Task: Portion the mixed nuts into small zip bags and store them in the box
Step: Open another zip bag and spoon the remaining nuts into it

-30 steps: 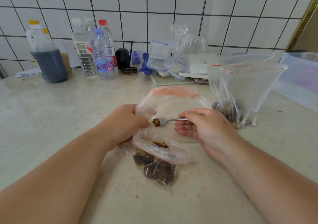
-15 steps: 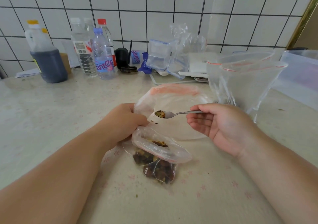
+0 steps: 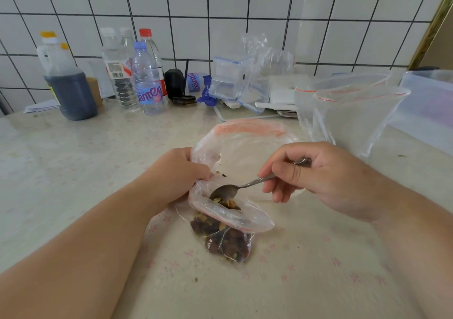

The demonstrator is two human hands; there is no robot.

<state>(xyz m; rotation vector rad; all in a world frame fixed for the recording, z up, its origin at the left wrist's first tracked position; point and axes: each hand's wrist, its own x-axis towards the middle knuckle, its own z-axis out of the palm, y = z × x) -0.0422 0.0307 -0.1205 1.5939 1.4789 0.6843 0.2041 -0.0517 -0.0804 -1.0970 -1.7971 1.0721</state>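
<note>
A small zip bag (image 3: 255,223) lies on the table, part full of mixed nuts (image 3: 225,240). My left hand (image 3: 176,171) grips its rim and holds the mouth open. My right hand (image 3: 306,171) pinches the handle of a metal spoon (image 3: 228,191), whose bowl is tipped into the bag's mouth with nuts falling from it. Behind the hands lies a larger flat zip bag (image 3: 250,132) with a pink strip. A big clear bag (image 3: 348,112) stands open at the right; its bottom is hidden by my right hand.
At the back stand a dark-liquid jug (image 3: 68,90), several water bottles (image 3: 147,83), a black object (image 3: 174,83) and stacked clear clip-lid containers (image 3: 230,78). A large translucent box (image 3: 429,102) sits at the far right. A few crumbs (image 3: 220,173) lie by my left hand.
My right hand brought the loaded spoon down from above the flat bag and tipped it into the small bag's mouth. My left hand kept its hold on the rim.
</note>
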